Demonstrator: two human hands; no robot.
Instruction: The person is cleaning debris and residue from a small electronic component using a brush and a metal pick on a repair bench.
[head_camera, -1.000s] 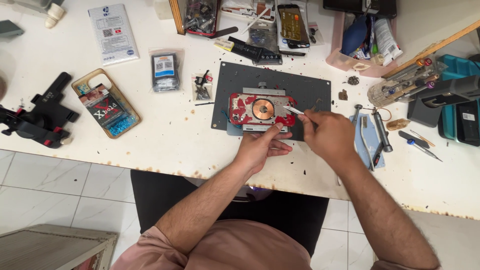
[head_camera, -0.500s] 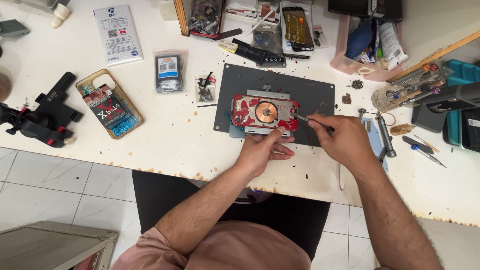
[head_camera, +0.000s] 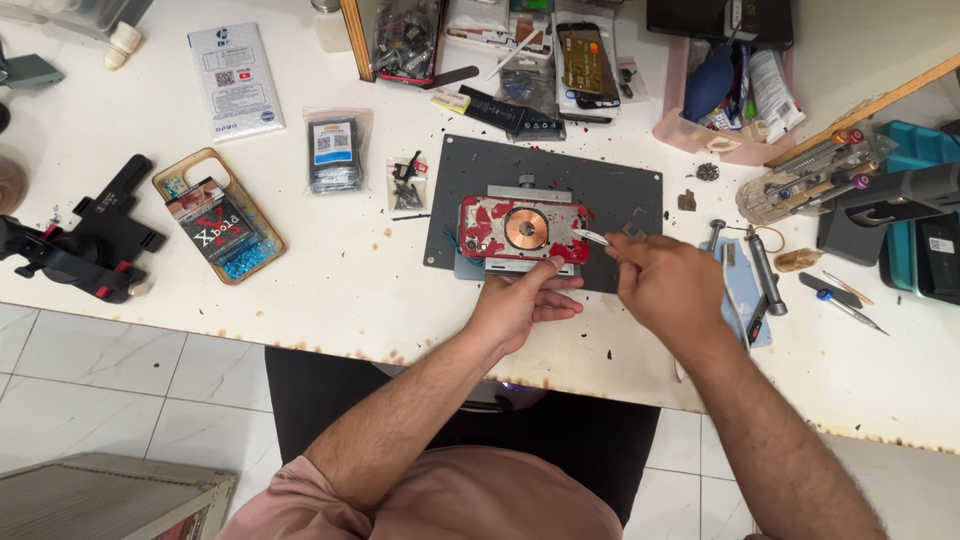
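Observation:
A red phone back (head_camera: 520, 229) with cracked glass and a copper-coloured round coil lies clamped in a holder on a dark grey mat (head_camera: 620, 190). My left hand (head_camera: 520, 300) rests at the phone's near edge, thumb and fingers touching it. My right hand (head_camera: 665, 285) holds metal tweezers (head_camera: 590, 237), their tip at the phone's right end.
A black clamp tool (head_camera: 85, 240) and a phone case with a card (head_camera: 220, 228) lie at the left. Small parts bags (head_camera: 335, 152), another phone (head_camera: 585, 62), a pink tray (head_camera: 730, 85), screwdrivers (head_camera: 760, 270) and a teal box (head_camera: 920, 220) ring the mat. Table edge runs near me.
My right hand has drawn a little to the right of the phone, tweezers still pointing at its right end. The left hand stays at the phone's near edge.

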